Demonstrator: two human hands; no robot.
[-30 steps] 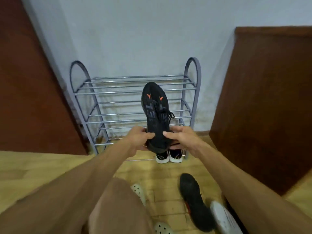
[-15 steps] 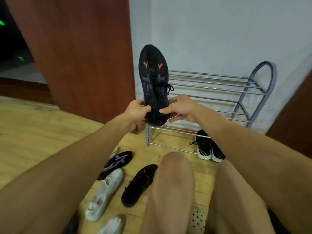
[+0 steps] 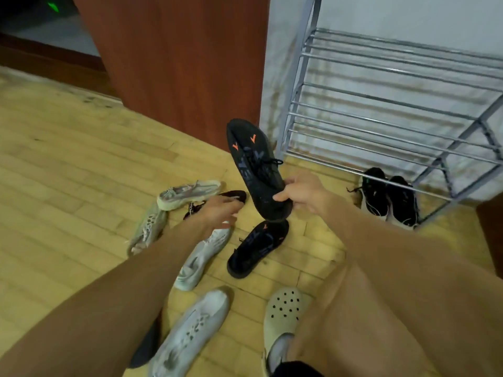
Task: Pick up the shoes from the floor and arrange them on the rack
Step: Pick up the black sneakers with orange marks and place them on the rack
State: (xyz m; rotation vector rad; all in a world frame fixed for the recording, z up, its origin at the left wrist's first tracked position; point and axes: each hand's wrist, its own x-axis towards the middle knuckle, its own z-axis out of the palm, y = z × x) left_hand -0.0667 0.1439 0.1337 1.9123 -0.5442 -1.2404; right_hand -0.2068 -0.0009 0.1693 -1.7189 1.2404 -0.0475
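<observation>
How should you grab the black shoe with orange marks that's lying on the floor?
Probably by its heel collar, from above: the black shoe on the floor lies upright, its opening facing up, nearest the free left hand.

Yellow wood-plank floor (image 3: 68, 159), white wall (image 3: 408, 17), brown panel (image 3: 177, 63)

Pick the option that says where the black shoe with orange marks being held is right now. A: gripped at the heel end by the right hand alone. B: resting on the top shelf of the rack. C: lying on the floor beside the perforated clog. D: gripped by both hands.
A: the right hand alone grips the heel end of the black shoe with orange marks, while the left hand reaches down toward the shoes on the floor.
</observation>
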